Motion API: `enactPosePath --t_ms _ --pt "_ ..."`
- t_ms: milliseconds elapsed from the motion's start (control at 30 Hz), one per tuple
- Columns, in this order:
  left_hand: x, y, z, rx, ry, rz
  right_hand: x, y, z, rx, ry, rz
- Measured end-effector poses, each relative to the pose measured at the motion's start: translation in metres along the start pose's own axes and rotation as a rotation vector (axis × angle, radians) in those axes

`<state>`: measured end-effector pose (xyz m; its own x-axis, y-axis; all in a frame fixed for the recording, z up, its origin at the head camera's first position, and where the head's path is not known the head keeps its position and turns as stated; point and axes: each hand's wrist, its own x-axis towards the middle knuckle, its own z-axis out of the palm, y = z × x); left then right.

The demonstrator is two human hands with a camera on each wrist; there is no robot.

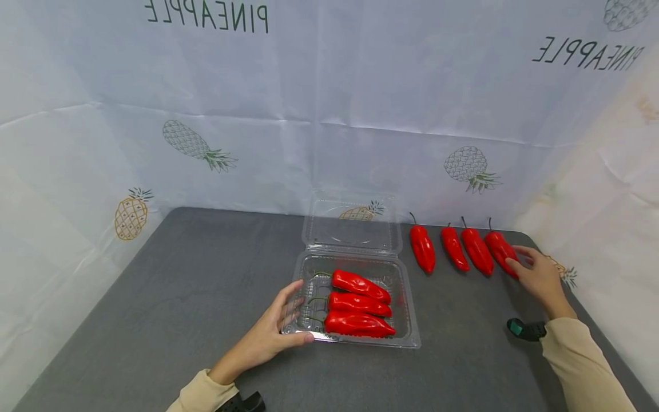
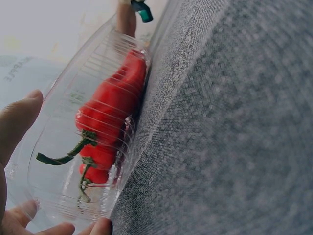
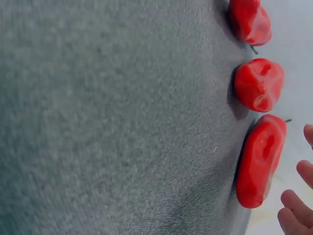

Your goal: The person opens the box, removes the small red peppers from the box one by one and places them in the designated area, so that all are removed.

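A clear plastic box [image 1: 407, 312] with a hinged lid stands open on the table. Three red chili peppers [image 1: 360, 286] lie side by side in it, green stems to the left. My left hand [image 1: 268, 333] grips the box's near left corner, thumb [image 2: 22, 115] at the rim and fingers along the left wall. At the far right, my right hand [image 1: 538, 280] reaches to the rightmost loose pepper [image 1: 499, 246], thumb and fingertips right beside it. In the right wrist view the fingers [image 3: 305, 171] are spread next to a pepper [image 3: 261, 161].
Several more red peppers, among them one [image 1: 422, 249] next to the box, lie in a row along the back right of the grey table [image 1: 206, 286]. The raised lid [image 1: 352, 229] leans toward a white pineapple-print cloth [image 1: 309, 86] hanging behind and at both sides.
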<state>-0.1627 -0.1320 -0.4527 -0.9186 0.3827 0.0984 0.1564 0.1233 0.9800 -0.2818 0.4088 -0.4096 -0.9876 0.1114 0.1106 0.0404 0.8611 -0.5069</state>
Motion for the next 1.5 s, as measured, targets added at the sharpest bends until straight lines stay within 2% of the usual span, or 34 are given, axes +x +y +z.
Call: enactPosePath --t_ms 267,567,933,1267,1500 --pt "-0.001 -0.001 0.0 0.007 0.003 0.003 -0.005 -0.01 -0.002 0.019 0.005 -0.014" --pt "-0.001 0.0 0.0 0.013 0.002 0.005 -0.015 -0.027 0.002 0.038 0.064 -0.091" --pt "0.0 -0.001 -0.001 0.008 -0.002 0.002 -0.028 -0.055 0.008 0.074 0.051 -0.157" --pt "0.0 0.0 -0.001 0.007 -0.001 -0.008 -0.039 -0.08 0.016 0.103 0.057 -0.268" --pt "0.0 0.001 0.0 0.004 -0.002 -0.02 -0.047 -0.094 0.022 0.132 0.044 -0.316"
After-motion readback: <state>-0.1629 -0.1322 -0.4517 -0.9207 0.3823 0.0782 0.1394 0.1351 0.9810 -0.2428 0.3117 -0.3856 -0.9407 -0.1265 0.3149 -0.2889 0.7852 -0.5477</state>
